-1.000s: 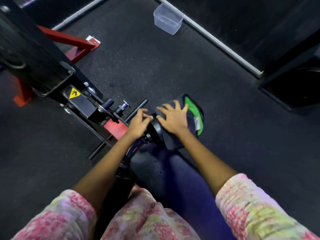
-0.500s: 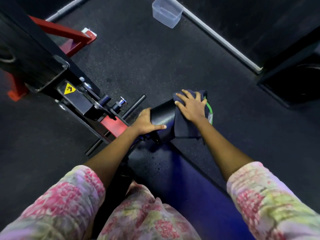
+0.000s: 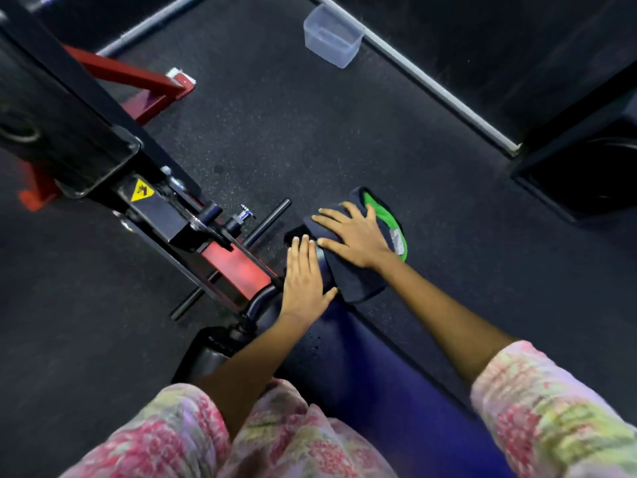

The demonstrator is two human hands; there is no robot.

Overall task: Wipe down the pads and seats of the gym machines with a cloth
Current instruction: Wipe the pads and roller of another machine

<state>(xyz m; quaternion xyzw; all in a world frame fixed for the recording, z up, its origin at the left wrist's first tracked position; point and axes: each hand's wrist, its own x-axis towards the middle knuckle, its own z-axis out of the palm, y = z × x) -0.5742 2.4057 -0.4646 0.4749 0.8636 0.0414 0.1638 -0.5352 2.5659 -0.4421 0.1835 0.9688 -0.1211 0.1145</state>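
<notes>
A dark cloth (image 3: 358,281) with a green edge lies draped over the black roller pad (image 3: 325,267) at the end of a long dark seat pad (image 3: 372,374). My right hand (image 3: 355,236) lies flat on the cloth with fingers spread, pressing it onto the roller. My left hand (image 3: 303,277) rests flat on the left part of the roller, fingers straight, thumb out to the right. Most of the roller is hidden under the cloth and both hands.
The machine's black and red frame (image 3: 234,263) with a yellow warning sticker (image 3: 142,191) stands to the left. A thin black bar (image 3: 265,225) crosses beside the roller. A clear plastic tub (image 3: 332,36) sits on the dark floor ahead. A black box (image 3: 586,160) stands right.
My right hand has slid the cloth back left along the roller, toward my left hand. My left hand has shifted from gripping the roller's end to lying flat on top of it.
</notes>
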